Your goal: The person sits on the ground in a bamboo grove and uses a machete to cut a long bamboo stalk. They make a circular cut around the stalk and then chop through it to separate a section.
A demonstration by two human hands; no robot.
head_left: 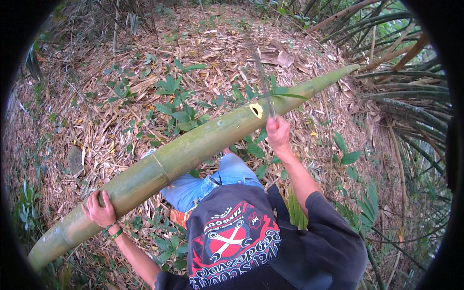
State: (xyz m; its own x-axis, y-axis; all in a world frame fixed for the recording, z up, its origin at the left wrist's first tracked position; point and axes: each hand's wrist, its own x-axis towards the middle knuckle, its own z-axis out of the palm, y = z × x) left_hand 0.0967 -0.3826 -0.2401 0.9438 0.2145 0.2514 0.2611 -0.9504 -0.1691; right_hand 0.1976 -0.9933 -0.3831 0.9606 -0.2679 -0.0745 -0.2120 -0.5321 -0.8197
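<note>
A thick green bamboo pole runs from the lower left to the upper right and rests across my raised knee in blue jeans. My left hand, with a green wristband, grips the pole near its thick end. My right hand holds the handle of a long blade, blurred and raised above the pole. A pale yellow notch is cut into the pole right beside that hand.
Dry leaves and bamboo husks cover the ground, with small green plants behind the pole. Palm fronds and stems crowd the right side. A flat stone lies at the left.
</note>
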